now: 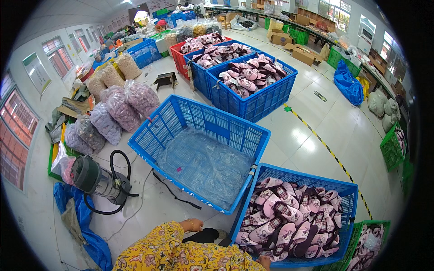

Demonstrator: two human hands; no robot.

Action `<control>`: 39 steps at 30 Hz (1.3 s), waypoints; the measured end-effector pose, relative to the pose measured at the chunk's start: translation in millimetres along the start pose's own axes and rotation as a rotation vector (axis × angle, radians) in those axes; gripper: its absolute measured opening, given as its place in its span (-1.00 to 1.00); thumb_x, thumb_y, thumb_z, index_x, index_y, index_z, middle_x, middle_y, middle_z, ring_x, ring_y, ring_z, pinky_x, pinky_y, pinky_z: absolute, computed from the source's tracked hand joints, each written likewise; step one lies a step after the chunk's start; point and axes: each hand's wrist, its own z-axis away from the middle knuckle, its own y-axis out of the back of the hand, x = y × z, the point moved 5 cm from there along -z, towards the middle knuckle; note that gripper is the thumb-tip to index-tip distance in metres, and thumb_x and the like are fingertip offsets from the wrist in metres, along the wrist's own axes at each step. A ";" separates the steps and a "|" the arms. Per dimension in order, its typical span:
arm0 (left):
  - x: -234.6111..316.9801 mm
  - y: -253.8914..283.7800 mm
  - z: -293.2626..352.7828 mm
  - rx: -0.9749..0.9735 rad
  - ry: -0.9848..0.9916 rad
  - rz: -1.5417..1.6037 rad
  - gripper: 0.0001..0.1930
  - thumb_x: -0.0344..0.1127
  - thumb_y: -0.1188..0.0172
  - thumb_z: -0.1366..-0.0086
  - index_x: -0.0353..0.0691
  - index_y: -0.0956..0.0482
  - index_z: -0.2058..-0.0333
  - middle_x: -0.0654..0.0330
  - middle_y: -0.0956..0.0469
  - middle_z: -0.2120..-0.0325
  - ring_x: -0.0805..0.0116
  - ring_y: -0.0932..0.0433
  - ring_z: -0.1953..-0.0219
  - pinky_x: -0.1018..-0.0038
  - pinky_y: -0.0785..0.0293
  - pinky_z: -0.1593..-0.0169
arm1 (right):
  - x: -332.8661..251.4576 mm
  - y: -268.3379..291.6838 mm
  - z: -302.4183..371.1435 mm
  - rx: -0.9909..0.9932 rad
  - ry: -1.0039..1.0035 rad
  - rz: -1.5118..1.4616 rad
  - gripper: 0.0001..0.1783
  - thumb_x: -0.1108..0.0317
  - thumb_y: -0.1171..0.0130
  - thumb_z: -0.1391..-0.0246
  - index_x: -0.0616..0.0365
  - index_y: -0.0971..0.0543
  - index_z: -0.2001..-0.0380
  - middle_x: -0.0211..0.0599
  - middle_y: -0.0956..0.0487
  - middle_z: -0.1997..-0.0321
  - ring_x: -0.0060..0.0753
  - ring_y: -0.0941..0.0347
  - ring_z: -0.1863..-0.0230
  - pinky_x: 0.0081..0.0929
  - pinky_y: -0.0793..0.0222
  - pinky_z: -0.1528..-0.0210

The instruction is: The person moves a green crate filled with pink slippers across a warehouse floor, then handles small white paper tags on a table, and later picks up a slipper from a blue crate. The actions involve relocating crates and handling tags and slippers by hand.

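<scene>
My left hand (196, 224), with a thin band at the wrist, hangs low in front of my yellow floral sleeve, over the floor near the blue crate (149, 165) that holds only clear plastic sheeting (203, 158). Its fingers are too small to make out. At the lower edge my right hand (264, 262) shows in part, beside the near corner of a second blue crate (350, 198). That crate is heaped with pink slippers (289, 212) with dark soles and plaid linings. Whether this hand grips the rim is hidden.
Two blue crates (266, 106) and a red crate (180, 61) of slippers stand ahead. On the left are a vacuum cleaner (101, 180), its hose and cord, and stuffed clear bags (120, 108). A green crate (384, 228) sits at lower right, past yellow-black floor tape (323, 149).
</scene>
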 end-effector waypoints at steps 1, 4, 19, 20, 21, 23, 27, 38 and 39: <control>-3.3 -3.0 -2.2 -0.005 0.002 -0.004 -0.61 -0.10 -0.04 -0.14 -0.17 -0.44 0.09 -0.01 -0.48 0.16 0.03 -0.43 0.07 0.24 -0.32 0.00 | -0.5 -1.0 -0.6 -0.003 0.002 0.001 -0.81 0.35 -0.16 0.20 0.24 -0.43 0.67 -0.22 -0.44 0.66 -0.32 -0.40 0.63 -0.40 -0.34 0.59; -9.5 -9.4 -8.3 -0.001 0.004 0.000 -0.61 -0.10 -0.04 -0.15 -0.17 -0.44 0.09 -0.01 -0.48 0.16 0.03 -0.42 0.07 0.24 -0.32 0.00 | -0.6 -3.5 -0.5 -0.014 0.010 0.008 -0.80 0.37 -0.16 0.19 0.25 -0.42 0.69 -0.22 -0.44 0.67 -0.32 -0.40 0.65 -0.41 -0.33 0.60; -11.7 -15.4 1.1 0.021 0.024 0.024 -0.58 -0.07 -0.07 -0.13 -0.14 -0.44 0.08 0.03 -0.49 0.15 0.05 -0.43 0.07 0.25 -0.32 0.00 | -37.4 -23.6 34.0 -0.039 -0.099 -0.270 -0.89 0.54 -0.01 0.15 0.31 -0.43 0.68 -0.21 -0.42 0.70 -0.24 -0.45 0.68 -0.39 -0.38 0.66; -9.7 -16.2 -4.1 0.029 0.003 0.014 -0.58 -0.07 -0.08 -0.12 -0.14 -0.44 0.08 0.03 -0.49 0.15 0.05 -0.43 0.07 0.25 -0.32 0.00 | -26.0 -19.4 17.7 -0.092 -0.090 -0.313 -0.89 0.54 0.00 0.14 0.32 -0.44 0.66 -0.19 -0.43 0.69 -0.22 -0.46 0.67 -0.39 -0.41 0.65; -0.4 -12.0 -9.5 0.014 -0.020 0.004 -0.57 -0.06 -0.08 -0.12 -0.15 -0.44 0.08 0.03 -0.49 0.15 0.05 -0.43 0.07 0.25 -0.33 0.01 | -1.8 -13.3 1.4 -0.136 -0.092 -0.368 -0.90 0.54 0.01 0.12 0.33 -0.45 0.63 -0.18 -0.44 0.67 -0.20 -0.48 0.66 -0.38 -0.43 0.65; 19.6 0.5 -13.9 0.022 -0.064 0.001 -0.57 -0.06 -0.08 -0.12 -0.15 -0.45 0.08 0.03 -0.49 0.15 0.04 -0.43 0.06 0.25 -0.33 0.01 | 33.5 9.6 -26.1 -0.012 -0.090 -0.345 -0.90 0.52 0.01 0.11 0.34 -0.45 0.60 -0.14 -0.46 0.64 -0.20 -0.48 0.65 -0.34 -0.44 0.65; 7.1 -6.0 -5.1 -0.001 -0.018 -0.019 -0.56 -0.06 -0.10 -0.11 -0.17 -0.45 0.08 0.03 -0.48 0.14 0.04 -0.43 0.07 0.25 -0.33 0.01 | 34.9 -5.3 -25.0 -0.011 -0.081 -0.218 -0.87 0.48 0.01 0.09 0.37 -0.45 0.55 -0.14 -0.46 0.62 -0.23 -0.49 0.64 -0.33 -0.47 0.62; 9.7 -3.3 -13.0 -0.004 0.012 0.023 -0.55 -0.07 -0.10 -0.12 -0.17 -0.43 0.06 0.02 -0.47 0.12 0.05 -0.42 0.05 0.26 -0.31 -0.02 | 22.1 -5.9 -18.5 0.024 -0.080 -0.182 -0.89 0.46 0.00 0.10 0.30 -0.45 0.56 -0.22 -0.45 0.64 -0.30 -0.49 0.63 -0.39 -0.47 0.62; 11.1 -2.4 -11.2 -0.010 0.013 0.021 -0.55 -0.07 -0.09 -0.12 -0.17 -0.43 0.05 0.02 -0.47 0.11 0.05 -0.42 0.04 0.27 -0.31 -0.02 | 17.2 -6.9 -14.4 0.035 -0.089 -0.163 -0.90 0.47 0.00 0.10 0.29 -0.45 0.56 -0.22 -0.45 0.65 -0.30 -0.49 0.63 -0.39 -0.46 0.62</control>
